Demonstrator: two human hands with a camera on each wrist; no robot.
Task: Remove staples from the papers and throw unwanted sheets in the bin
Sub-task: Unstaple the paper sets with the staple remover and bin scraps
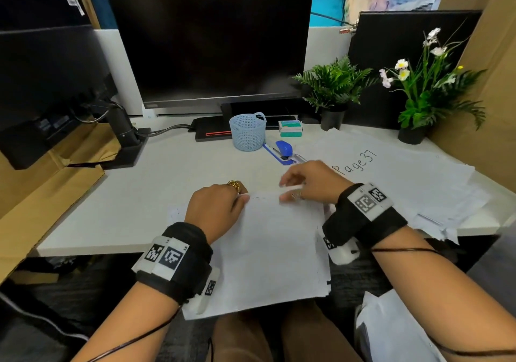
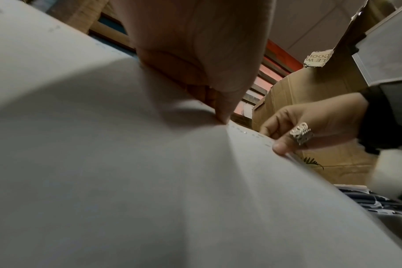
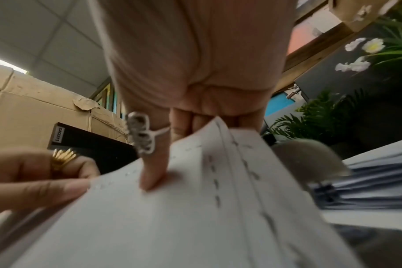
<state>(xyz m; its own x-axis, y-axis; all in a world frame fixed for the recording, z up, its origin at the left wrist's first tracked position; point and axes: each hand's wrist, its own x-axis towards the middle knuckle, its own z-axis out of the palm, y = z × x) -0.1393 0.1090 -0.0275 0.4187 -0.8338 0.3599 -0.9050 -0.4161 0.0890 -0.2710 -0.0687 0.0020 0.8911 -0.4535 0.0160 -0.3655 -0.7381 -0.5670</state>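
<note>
1. The stapled papers (image 1: 268, 250) lie half on the white surface (image 1: 139, 188), with the near end overhanging toward the lap; this likely brings the stapled far edge within easy reach.
2. The left hand (image 1: 215, 208) pinches that far edge, thumb on top, probably to anchor the sheets while the staples are worked.
3. The right hand (image 1: 307, 183) grips the same edge a little to the right, with one ringed finger pressing down on the top sheet.
4. A row of small marks (image 3: 215, 181), staples or their holes, runs along the edge between both hands.
5. A blue basket (image 1: 248, 131) stands beyond, near a blue stapler (image 1: 283, 149), perhaps serving as the bin.
6. Loose sheets (image 1: 391, 172) pile up to the right.
</note>
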